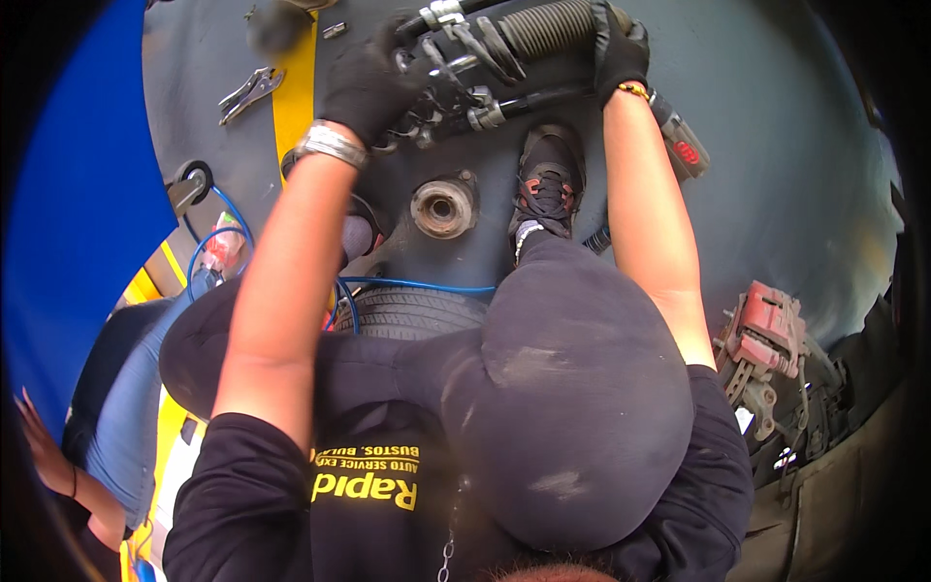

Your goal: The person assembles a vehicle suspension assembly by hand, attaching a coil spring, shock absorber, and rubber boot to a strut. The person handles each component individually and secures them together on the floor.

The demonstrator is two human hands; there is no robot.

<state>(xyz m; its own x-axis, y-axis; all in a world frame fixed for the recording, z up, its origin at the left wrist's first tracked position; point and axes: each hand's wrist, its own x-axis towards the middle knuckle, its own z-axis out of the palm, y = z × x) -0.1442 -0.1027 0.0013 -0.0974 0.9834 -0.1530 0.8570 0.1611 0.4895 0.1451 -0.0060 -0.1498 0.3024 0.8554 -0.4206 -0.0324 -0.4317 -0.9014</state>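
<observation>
A strut assembly lies across the floor in front of me at the top of the view, with a ribbed dust boot (548,31) and a dark coil spring (427,102) beside it. Threaded rods and clamps of a spring compressor (485,114) run along the spring. My left hand (373,92), in a black glove, closes on the spring's left end; its fingertips are partly hidden. At the other end, my right hand (621,53), also gloved, wraps around the boot's right end. Between my shoes sits a round metal strut mount (443,207).
Locking pliers (250,94) and a small socket (334,30) lie at upper left. A cordless power tool (684,141) rests beside my right forearm. A tyre (412,310), blue hose (427,284) and red brake caliper (768,330) are nearer. Another person's hand (58,456) shows at left.
</observation>
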